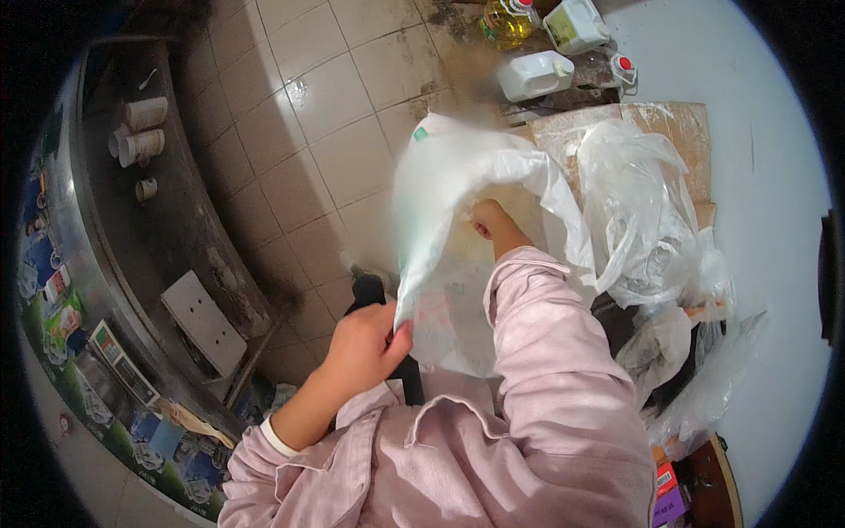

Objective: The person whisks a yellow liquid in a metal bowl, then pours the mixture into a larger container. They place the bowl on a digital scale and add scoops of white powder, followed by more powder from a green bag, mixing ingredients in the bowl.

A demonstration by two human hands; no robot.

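A large white woven sack (432, 175) stands before me with its mouth gaping toward me. My left hand (370, 340) pinches the near left edge of its rim between thumb and fingers. Through the mouth reaches my right hand (490, 219), its fingers curled in a fist. A small pale patch shows by its knuckles, but whether the fist holds something is unclear. Behind that hand, pale yellowish matter or the sack's inner wall (518, 203) is visible, too blurred to name. Pale pink sleeves cover both my forearms.
Clear plastic bags (637, 218) lie on cardboard (667, 132) to the right, beside a white wall (759, 185). Plastic jugs (536, 76) and an oil bottle (507, 25) stand beyond. A metal counter (211, 224) on the left holds stacked cups (142, 146) and a white slab (203, 323).
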